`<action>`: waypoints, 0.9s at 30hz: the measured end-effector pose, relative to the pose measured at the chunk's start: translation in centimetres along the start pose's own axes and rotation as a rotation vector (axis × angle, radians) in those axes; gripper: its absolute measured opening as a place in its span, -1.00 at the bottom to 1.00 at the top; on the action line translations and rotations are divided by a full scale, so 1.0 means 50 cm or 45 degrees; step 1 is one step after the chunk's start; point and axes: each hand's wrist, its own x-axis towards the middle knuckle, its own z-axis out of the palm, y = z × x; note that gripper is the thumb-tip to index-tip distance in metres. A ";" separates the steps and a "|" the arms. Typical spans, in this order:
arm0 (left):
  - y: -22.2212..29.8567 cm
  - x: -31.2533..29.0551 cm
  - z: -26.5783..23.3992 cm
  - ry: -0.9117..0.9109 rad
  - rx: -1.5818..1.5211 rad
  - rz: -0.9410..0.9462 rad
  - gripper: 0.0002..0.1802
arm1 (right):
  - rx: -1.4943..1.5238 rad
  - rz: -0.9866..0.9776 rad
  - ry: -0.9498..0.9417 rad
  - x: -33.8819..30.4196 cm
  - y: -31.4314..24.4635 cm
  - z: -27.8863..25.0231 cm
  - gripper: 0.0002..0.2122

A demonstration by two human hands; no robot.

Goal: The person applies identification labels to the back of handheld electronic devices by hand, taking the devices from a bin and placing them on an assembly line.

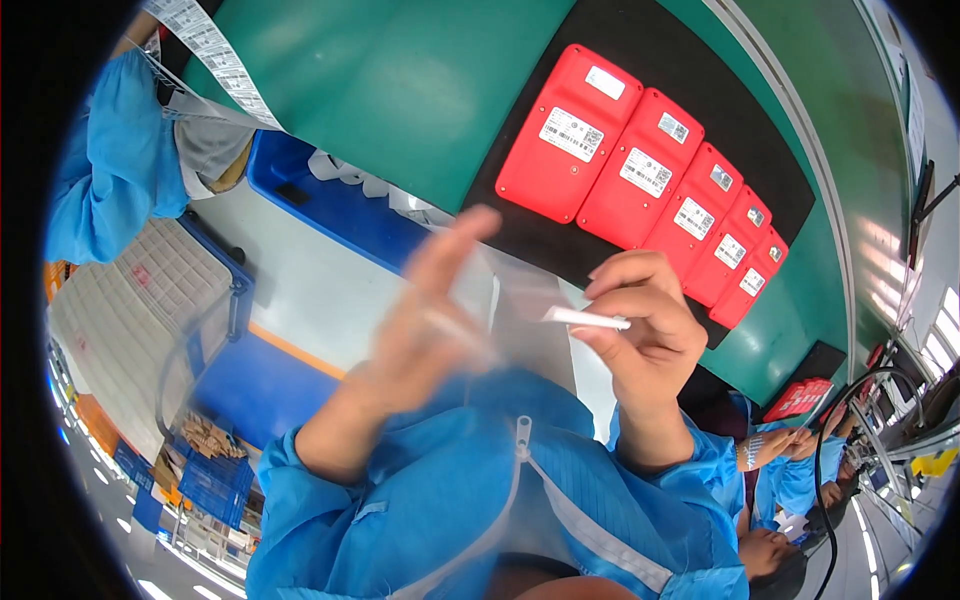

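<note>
In front of my chest, my right hand (650, 335) pinches a thin white strip-like piece (585, 318) between thumb and fingers; its exact kind cannot be made out. My left hand (430, 310) is raised to the left of it, smeared by motion, so its fingers do not show clearly. A faint, see-through film-like blur (525, 290) lies between both hands, too smeared to name. Beyond my right hand, several flat red device housings (570, 140) lie side by side in a row on a black mat (520, 180), white labels and screws facing up.
The mat lies on a green tabletop (390, 80). A blue bin (330, 215) with white rolled pieces stands left of it, by a strip of printed labels (225, 65). Co-workers in blue sleeves (120, 160) are at the left and lower right. A black cable (825, 470) hangs at right.
</note>
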 end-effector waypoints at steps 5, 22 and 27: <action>0.062 0.014 -0.104 0.384 -0.488 0.115 -0.61 | 0.018 0.172 0.010 -0.008 -0.001 0.000 -0.88; 0.002 0.041 0.021 0.156 0.236 -0.487 -0.87 | 0.304 0.488 0.042 0.017 0.016 0.050 -0.91; -0.004 0.055 0.012 0.164 0.102 -0.483 -0.85 | 0.570 0.508 -0.011 0.029 0.026 0.057 -0.85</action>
